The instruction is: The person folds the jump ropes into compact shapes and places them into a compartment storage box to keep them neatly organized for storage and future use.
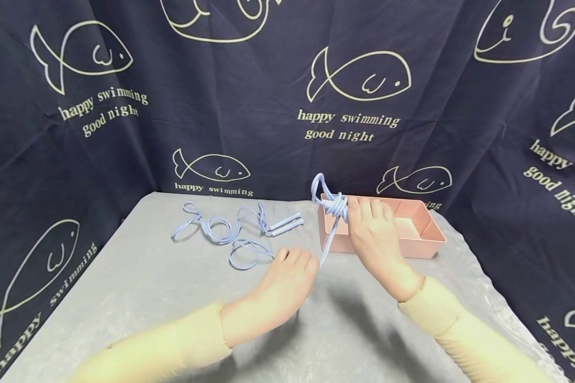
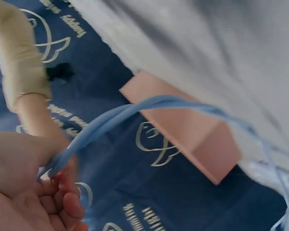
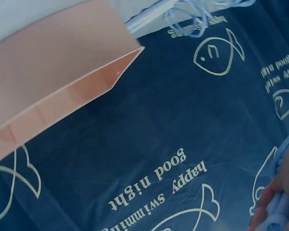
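My left hand (image 1: 287,282) grips a light blue cord (image 1: 328,247) a little above the table, its fingers curled round it. From there the cord runs up to a wrapped bundle of the same cord (image 1: 336,206), which my right hand (image 1: 376,229) holds by its right side. Wound turns circle the bundle's middle, and a loop sticks out at the upper left. In the left wrist view a doubled cord (image 2: 158,102) arches out from the left hand (image 2: 19,178). The right wrist view shows only part of the right hand (image 3: 286,192), at the lower right edge.
Loose blue cord (image 1: 227,229) lies in curls on the left of the grey-covered table (image 1: 172,298), with two straight, thicker pieces (image 1: 285,224) at its right end. A pink rectangular box (image 1: 421,247) stands behind the right hand. Dark fish-print cloth (image 1: 278,133) hangs around the table.
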`<move>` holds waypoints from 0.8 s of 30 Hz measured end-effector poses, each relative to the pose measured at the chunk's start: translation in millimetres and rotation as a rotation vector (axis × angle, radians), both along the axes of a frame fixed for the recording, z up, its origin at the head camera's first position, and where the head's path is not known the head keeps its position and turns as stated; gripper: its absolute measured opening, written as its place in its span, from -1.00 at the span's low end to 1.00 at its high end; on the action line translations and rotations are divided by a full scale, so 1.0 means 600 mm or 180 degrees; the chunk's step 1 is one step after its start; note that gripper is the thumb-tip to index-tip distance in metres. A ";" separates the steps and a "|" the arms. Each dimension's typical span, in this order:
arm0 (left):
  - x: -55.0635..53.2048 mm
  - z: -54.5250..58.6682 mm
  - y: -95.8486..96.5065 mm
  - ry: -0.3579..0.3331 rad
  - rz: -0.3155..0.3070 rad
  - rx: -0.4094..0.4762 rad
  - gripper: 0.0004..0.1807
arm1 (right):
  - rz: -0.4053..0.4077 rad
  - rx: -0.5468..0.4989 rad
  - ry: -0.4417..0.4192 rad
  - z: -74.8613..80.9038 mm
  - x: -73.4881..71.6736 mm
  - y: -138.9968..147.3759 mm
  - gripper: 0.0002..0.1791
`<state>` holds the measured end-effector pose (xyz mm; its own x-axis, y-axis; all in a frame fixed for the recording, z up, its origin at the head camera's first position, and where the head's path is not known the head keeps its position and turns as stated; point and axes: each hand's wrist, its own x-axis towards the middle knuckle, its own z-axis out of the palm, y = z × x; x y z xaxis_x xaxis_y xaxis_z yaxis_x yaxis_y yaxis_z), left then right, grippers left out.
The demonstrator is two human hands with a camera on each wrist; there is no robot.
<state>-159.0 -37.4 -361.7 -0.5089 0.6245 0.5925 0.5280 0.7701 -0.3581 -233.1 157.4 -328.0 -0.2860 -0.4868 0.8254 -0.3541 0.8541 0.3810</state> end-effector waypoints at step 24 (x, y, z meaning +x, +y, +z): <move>-0.111 0.170 -0.056 0.1179 -0.0387 -0.0443 -0.71 | 0.1278 0.2007 -0.0185 -0.016 0.028 0.013 -0.77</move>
